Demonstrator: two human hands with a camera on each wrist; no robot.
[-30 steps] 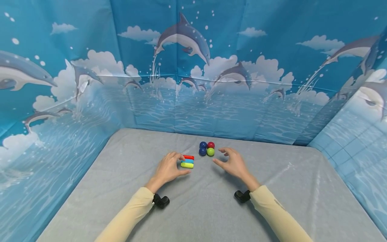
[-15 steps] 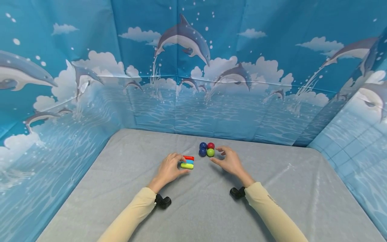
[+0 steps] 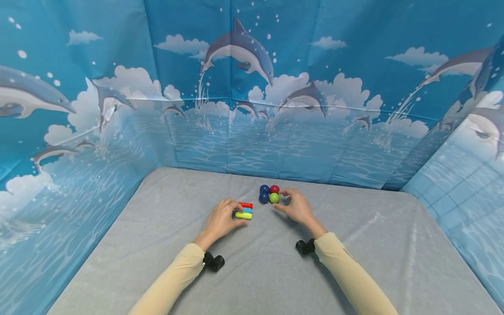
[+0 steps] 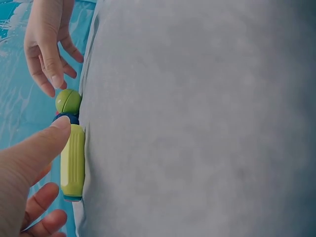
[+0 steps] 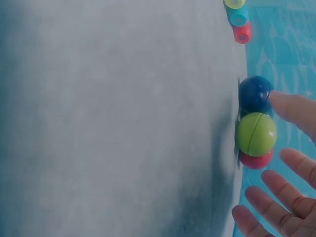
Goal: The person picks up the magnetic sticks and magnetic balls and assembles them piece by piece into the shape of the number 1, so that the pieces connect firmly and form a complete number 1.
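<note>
Three short rods lie side by side on the grey cloth in the head view: a red rod point(image 3: 246, 205), a light blue rod point(image 3: 247, 210) and a yellow-green rod point(image 3: 243, 215). My left hand point(image 3: 221, 218) is spread around their left end, fingertips over the red and blue ones, thumb near the yellow-green one. Just beyond are four-square grouped balls: two dark blue balls point(image 3: 264, 198), a red ball point(image 3: 274, 189) and a green ball point(image 3: 274, 198). Right beside the green and red balls, my right hand point(image 3: 298, 207) has thumb and fingers apart, holding nothing.
Grey cloth point(image 3: 260, 271) covers the table. A blue dolphin-print curtain point(image 3: 252, 140) rises along its back edge and at both sides. Each wrist bears a small black camera, the left camera point(image 3: 214, 262) and the right camera point(image 3: 305, 247).
My right hand has moved left, up close to the green and red balls. The left hand has hardly shifted; the rods and balls lie where they were.
</note>
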